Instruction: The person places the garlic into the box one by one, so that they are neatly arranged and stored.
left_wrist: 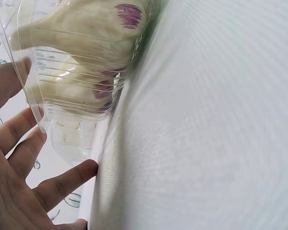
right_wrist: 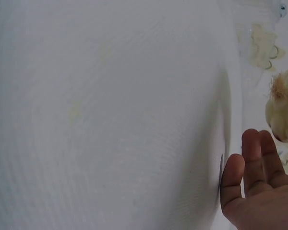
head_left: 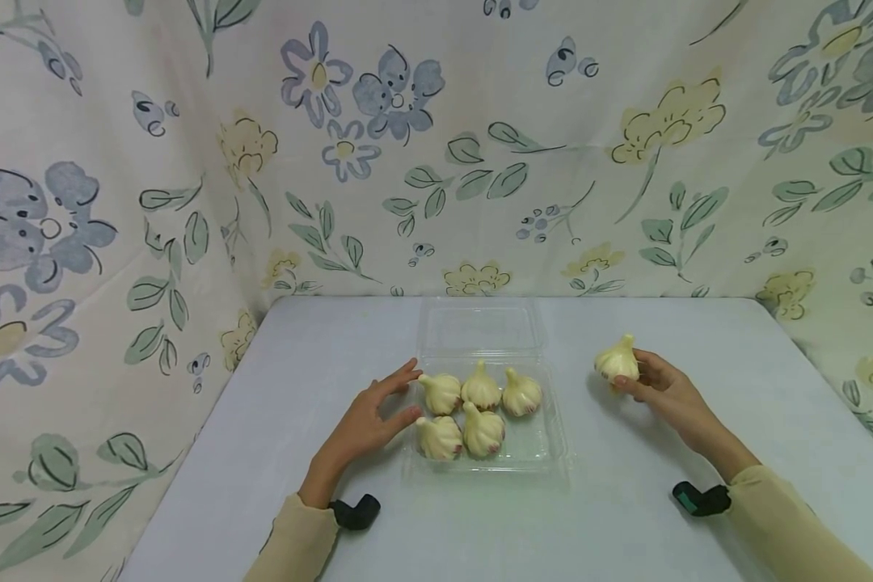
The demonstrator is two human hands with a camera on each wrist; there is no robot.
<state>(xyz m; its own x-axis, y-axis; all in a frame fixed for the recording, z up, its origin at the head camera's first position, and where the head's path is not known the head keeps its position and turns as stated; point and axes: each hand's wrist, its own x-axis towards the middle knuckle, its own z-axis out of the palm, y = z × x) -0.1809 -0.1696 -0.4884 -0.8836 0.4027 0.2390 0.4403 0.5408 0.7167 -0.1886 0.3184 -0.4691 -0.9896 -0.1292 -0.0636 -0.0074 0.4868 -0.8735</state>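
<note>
A clear plastic clamshell box (head_left: pixel 531 440) sits mid-table with its lid (head_left: pixel 480 327) folded back. Several garlic bulbs (head_left: pixel 482 432) lie in it, three along the back and two in front, leaving the front right corner bare. My left hand (head_left: pixel 367 420) is at the box's left side, fingers spread; in the left wrist view its fingertips (left_wrist: pixel 38 136) meet the clear rim. To the right of the box, my right hand (head_left: pixel 669 396) pinches another garlic bulb (head_left: pixel 617 361) between thumb and fingers. The right wrist view shows that bulb (right_wrist: pixel 285 108) only partly, root end visible.
The white table (head_left: pixel 276 347) runs back to a floral curtain (head_left: pixel 480 162), which also hangs along the left and right sides. A dark camera is strapped at each wrist, close above the table.
</note>
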